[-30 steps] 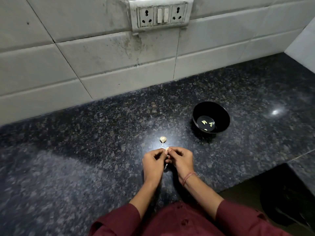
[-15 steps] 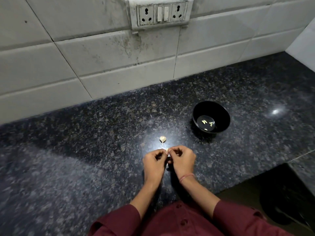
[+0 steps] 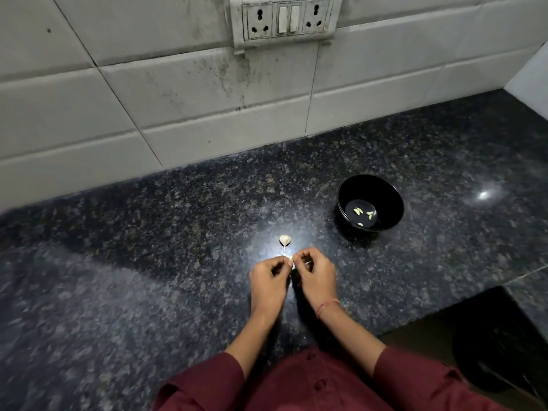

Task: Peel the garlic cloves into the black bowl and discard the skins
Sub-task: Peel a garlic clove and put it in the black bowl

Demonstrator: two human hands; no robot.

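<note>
My left hand (image 3: 268, 280) and my right hand (image 3: 315, 277) meet over the dark granite counter and pinch one small garlic clove (image 3: 291, 258) between their fingertips; most of the clove is hidden by the fingers. A thin strip of skin (image 3: 307, 263) sticks out by my right fingers. Just beyond the hands a garlic piece with a stalk (image 3: 285, 240) lies on the counter. The black bowl (image 3: 388, 197) stands to the right and farther back, with several peeled cloves (image 3: 358, 211) in its bottom.
A tiled wall with a socket panel (image 3: 286, 20) runs along the back of the counter (image 3: 148, 277). At the lower right the counter ends at a cut-out edge, below which a dark round bin (image 3: 498, 351) shows.
The hands stay together on the clove; their fingers have shifted slightly and a strip of skin now shows at the right fingers. The bowl and the garlic piece have not moved.
</note>
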